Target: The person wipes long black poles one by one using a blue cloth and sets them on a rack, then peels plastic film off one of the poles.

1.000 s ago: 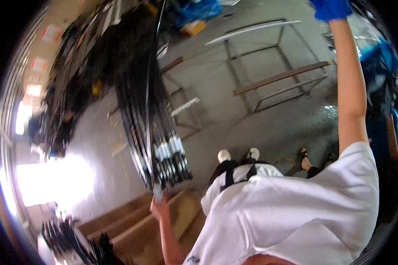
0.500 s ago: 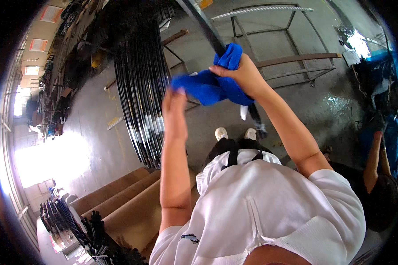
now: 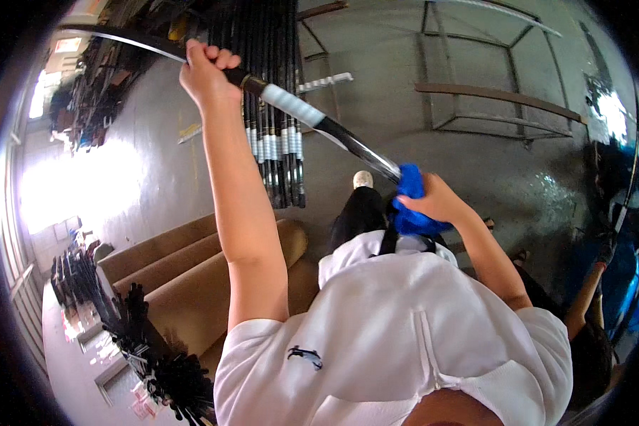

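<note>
A long glossy black pole (image 3: 366, 155) slants from the upper left down to my waist. Partway along it is a whitish wrapped band (image 3: 292, 106). My left hand (image 3: 213, 78) is closed round the pole beyond that band, with the arm stretched out. Near my body, my right hand (image 3: 437, 201) grips a bright blue cloth (image 3: 413, 213) that is bunched round the pole's lower part. The cloth hides the pole's near end.
Many similar black poles (image 3: 280, 177) lie side by side beyond my left forearm. Metal frames (image 3: 504, 92) stand on the floor at the far right. Large brown rolls (image 3: 184, 302) and a cluster of black rod ends (image 3: 170, 390) lie at the left. Another person's arm (image 3: 588, 291) reaches in at the right.
My left hand has left the cloth and now grips the pole farther up and left. The pole has swung toward the left. My right hand and the cloth have come lower, closer to my waist.
</note>
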